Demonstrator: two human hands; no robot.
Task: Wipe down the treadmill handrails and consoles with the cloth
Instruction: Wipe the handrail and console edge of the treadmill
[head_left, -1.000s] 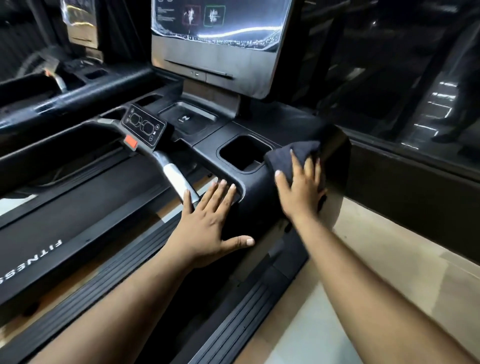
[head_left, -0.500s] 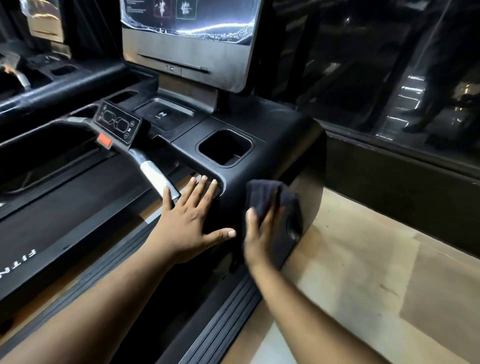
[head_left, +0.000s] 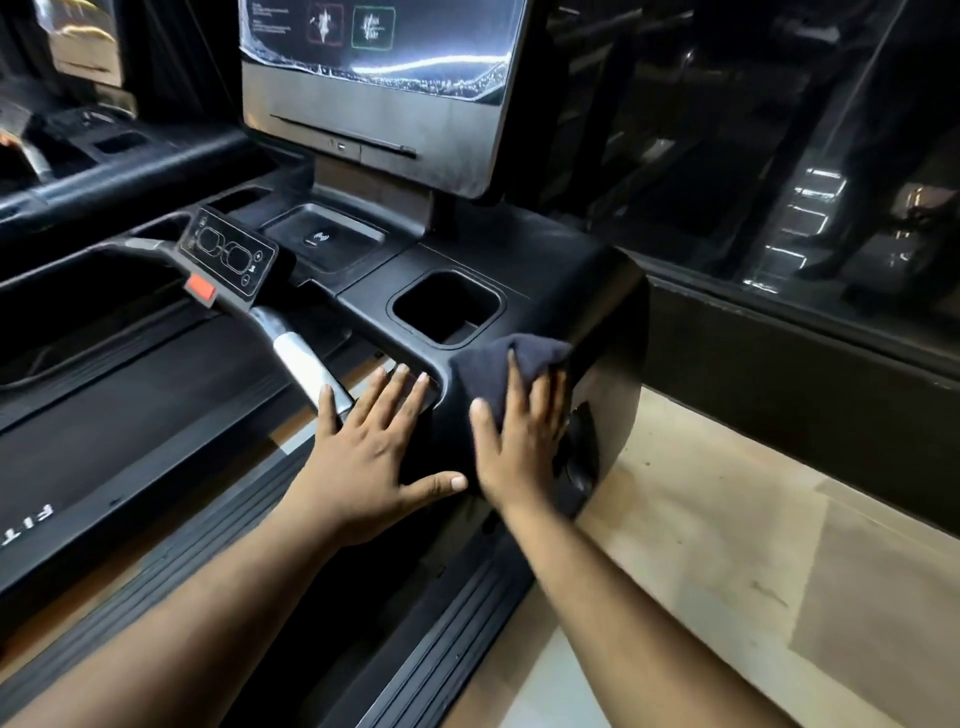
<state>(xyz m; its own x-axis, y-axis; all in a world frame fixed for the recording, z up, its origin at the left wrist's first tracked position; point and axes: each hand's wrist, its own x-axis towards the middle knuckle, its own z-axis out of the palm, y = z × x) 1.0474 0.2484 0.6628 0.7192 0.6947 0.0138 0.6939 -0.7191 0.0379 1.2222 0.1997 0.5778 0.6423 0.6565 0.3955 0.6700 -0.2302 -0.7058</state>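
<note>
Wiping the console's right end. The right hand (head_left: 522, 441), fingers straight, presses the dark cloth (head_left: 498, 366) against the console (head_left: 561, 280) at 4 o'clock from the cup recess (head_left: 447, 306); the left hand (head_left: 371, 447) rests flat, spread wide, bracing. Next, probably, the handrail (head_left: 306, 364) at 9 o'clock.

To your right you have a pale floor (head_left: 727, 597) in large tiles, some darker than others. Along it runs a dark low wall (head_left: 779, 364), and above that, glass (head_left: 779, 156) throws back streaks of light. The room is dim.
</note>
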